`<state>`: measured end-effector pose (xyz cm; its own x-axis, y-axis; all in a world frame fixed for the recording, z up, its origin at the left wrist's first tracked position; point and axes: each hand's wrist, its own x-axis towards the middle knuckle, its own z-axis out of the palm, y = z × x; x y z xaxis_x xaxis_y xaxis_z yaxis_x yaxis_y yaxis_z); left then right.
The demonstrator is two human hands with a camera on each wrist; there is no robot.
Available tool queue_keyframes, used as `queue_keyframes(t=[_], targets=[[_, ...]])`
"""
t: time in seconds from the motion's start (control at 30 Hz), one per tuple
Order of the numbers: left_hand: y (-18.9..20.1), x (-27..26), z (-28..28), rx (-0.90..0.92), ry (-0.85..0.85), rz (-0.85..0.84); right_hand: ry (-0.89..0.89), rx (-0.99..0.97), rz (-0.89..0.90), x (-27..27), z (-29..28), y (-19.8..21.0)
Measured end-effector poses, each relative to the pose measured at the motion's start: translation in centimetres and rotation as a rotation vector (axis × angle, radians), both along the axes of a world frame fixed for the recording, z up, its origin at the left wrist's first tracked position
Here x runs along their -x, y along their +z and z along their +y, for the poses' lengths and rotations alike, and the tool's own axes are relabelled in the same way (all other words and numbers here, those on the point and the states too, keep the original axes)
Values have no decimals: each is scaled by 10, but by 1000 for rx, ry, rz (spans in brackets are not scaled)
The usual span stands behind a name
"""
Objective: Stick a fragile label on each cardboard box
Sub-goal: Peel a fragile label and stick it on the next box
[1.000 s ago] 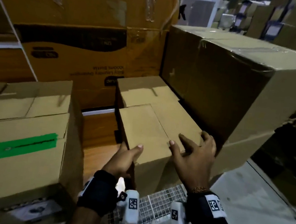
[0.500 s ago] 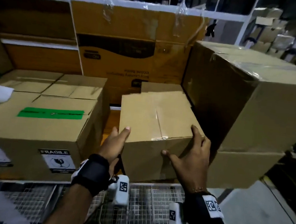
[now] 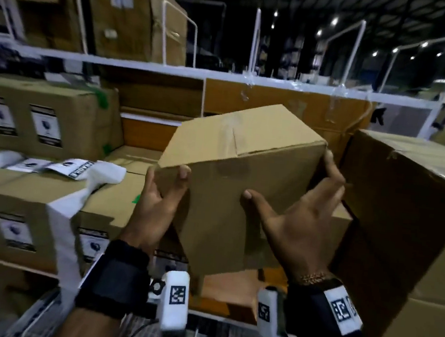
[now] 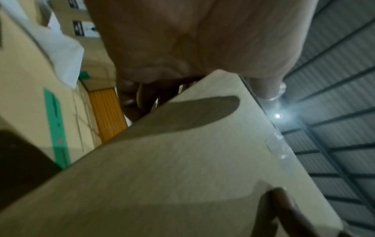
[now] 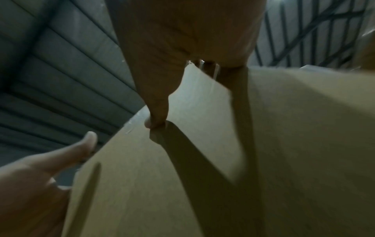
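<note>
you've lifted the box (image 3: 244, 187) off the stack, tilted; left hand (image 3: 154, 205) and right hand (image 3: 301, 220) clasp its sides; labels (image 3: 45, 125) unreadable.

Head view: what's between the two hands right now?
The plain cardboard box, lifted and tilted. The left hand grips its left edge and the right hand its right side; the face toward the camera shows no fragile label. Both wrist views show thumbs on it.

plain cardboard box (image 3: 242, 176) | unlabelled | tilted | held aloft
</note>
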<state>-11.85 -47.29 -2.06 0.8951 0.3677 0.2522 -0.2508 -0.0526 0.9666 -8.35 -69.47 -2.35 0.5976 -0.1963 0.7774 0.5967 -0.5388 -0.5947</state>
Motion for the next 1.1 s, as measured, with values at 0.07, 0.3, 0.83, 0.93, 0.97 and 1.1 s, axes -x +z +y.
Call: queue_keyframes(t=[0.07, 0.3, 0.83, 0.93, 0.97, 1.1], targets=[[8, 6, 34, 10, 16, -54, 12, 64, -42, 3, 39, 19], [12, -5, 121, 63, 5, -32, -154, 271, -62, 14, 121, 59], [17, -34, 37, -153, -235, -144, -494, 192, 41, 21, 39, 46], [15, -40, 9, -173, -215, -145, -488, 190, 63, 13, 13, 39], [15, -43, 0, -180, -199, -150, -477, 192, 76, 10, 4, 37], [8, -50, -34, -174, -114, -132, -405, 252, 138, -3, -31, 29]])
